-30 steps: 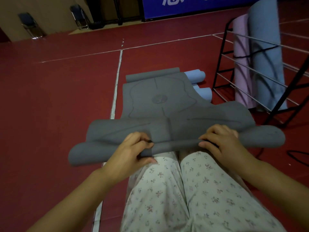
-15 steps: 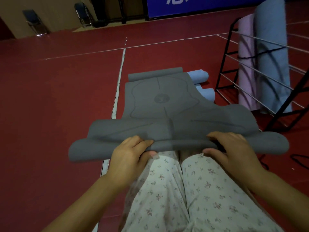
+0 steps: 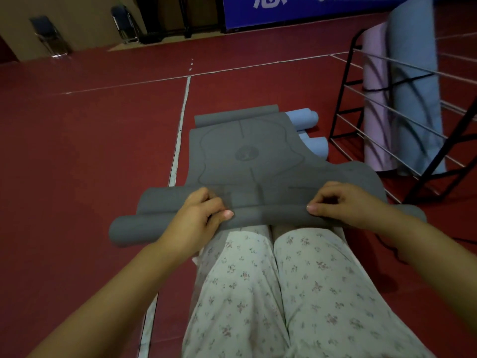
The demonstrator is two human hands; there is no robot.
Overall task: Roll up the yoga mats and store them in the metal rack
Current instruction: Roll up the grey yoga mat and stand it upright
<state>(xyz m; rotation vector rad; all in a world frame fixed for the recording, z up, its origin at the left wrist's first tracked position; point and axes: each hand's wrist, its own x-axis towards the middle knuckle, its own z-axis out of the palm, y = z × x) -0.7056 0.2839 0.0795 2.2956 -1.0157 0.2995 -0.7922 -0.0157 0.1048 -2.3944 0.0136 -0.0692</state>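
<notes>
Both my hands have shifted inward along the grey yoga mat (image 3: 247, 161); left hand (image 3: 198, 215) and right hand (image 3: 343, 202) grip its rolled end, which runs crosswise over my knees, unrolled length ahead on the floor.

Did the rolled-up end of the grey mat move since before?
Yes. The rolled end of the grey mat has crept forward, away from the person's knees, toward the blue rolls lying on the floor.
</notes>
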